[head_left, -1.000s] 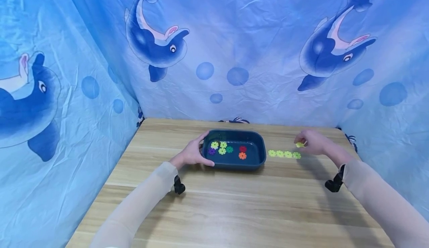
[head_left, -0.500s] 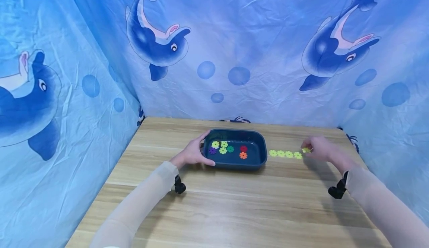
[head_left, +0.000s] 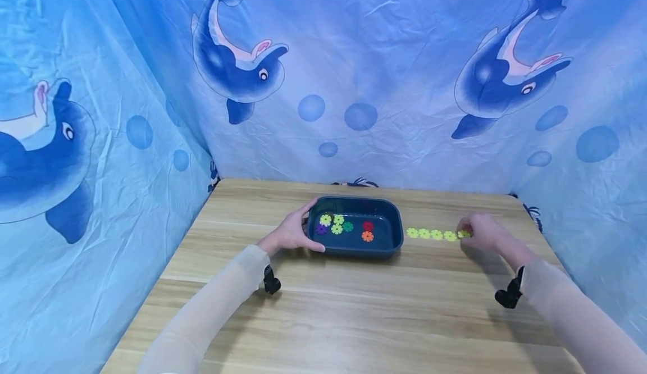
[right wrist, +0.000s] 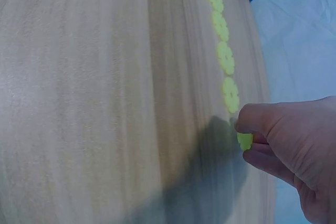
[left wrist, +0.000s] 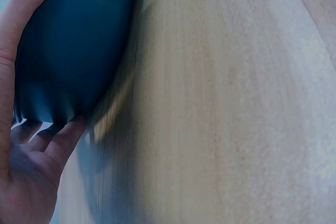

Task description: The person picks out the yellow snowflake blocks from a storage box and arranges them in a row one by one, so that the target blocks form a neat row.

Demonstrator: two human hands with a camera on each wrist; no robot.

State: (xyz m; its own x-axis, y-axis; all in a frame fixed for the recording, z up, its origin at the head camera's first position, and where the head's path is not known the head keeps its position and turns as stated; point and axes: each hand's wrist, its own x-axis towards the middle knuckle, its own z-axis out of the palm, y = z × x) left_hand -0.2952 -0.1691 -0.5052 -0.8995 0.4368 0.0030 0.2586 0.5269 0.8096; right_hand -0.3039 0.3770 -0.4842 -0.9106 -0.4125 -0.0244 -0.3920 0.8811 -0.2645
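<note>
My left hand (head_left: 293, 231) grips the left end of a dark blue rectangular basin (head_left: 354, 250), thumb along the near rim and fingers at the end wall, as the left wrist view shows too. Inside lie several flower-shaped plastic discs: yellow-green, a purple disc (head_left: 320, 229), a green disc (head_left: 347, 227), a red disc (head_left: 368, 226) and an orange disc (head_left: 367, 236). Right of the basin runs a row of yellow-green flower discs (head_left: 436, 235). At its right end my right hand (head_left: 482, 232) pinches another yellow-green flower disc (right wrist: 244, 140) between thumb and fingers, close over the table.
The wooden table (head_left: 323, 312) fills the lower part of the head view. Behind it and at both sides hangs a blue curtain (head_left: 323, 54) with dolphin prints. A black wrist camera (head_left: 272, 280) is strapped on each sleeve.
My right hand has moved right and down with the yellow-green flower disc, bringing it to the right end of the row. The left hand keeps its grip on the basin.
</note>
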